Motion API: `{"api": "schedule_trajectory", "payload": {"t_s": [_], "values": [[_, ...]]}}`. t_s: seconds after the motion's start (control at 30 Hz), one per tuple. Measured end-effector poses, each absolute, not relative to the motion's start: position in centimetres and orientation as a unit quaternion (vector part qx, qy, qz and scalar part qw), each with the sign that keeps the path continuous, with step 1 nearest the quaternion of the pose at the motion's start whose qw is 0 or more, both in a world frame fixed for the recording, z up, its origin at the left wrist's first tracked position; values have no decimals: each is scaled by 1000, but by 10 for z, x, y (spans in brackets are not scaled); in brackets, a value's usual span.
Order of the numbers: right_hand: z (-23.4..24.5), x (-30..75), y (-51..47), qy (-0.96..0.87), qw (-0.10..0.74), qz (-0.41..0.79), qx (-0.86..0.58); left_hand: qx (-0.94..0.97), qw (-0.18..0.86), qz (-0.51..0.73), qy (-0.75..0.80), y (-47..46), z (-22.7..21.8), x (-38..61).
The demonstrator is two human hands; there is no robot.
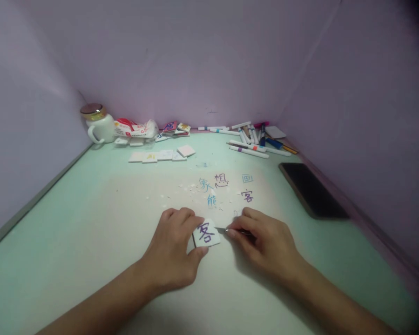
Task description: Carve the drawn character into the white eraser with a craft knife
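Between the thumb and fingers of my left hand [178,246] is a small white card [209,236] bearing a purple Chinese character. Its upper right corner looks cut away. My right hand [260,235] is closed around a thin tool with a narrow metal blade [220,229], which looks like a craft knife; most of its handle is hidden by the fingers. The blade's tip lies at the card's right edge. White scraps [185,187] are scattered on the table beyond my hands, around characters [212,201] written on the tabletop in blue and purple.
A black phone [312,190] lies at the right. Several markers [249,151] are heaped at the back right. White cards [157,156] lie in a row at the back left, before a tissue pack [134,129] and a lidded white mug [101,128]. Walls enclose the table [91,223].
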State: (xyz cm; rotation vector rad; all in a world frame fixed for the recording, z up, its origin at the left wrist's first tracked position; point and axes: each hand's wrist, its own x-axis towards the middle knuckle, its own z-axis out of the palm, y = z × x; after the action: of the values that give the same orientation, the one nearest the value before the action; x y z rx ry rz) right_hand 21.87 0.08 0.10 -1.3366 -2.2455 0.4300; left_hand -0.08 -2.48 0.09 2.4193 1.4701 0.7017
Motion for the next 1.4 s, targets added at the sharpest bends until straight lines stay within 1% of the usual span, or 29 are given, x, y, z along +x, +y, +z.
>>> {"api": "schedule_trajectory", "payload": {"t_s": [0.13,0.5,0.83,1.4], "values": [[0,218,0,-825,251,147,-484,821,104,254,501,-25,-1,-1],[1,220,1,-828,258,152,-475,823,116,230,506,-24,5,0],[5,220,0,-835,229,159,-474,822,120,223,510,-24,7,0],[11,221,1,-829,208,188,-484,827,123,214,505,-22,7,-1]]}}
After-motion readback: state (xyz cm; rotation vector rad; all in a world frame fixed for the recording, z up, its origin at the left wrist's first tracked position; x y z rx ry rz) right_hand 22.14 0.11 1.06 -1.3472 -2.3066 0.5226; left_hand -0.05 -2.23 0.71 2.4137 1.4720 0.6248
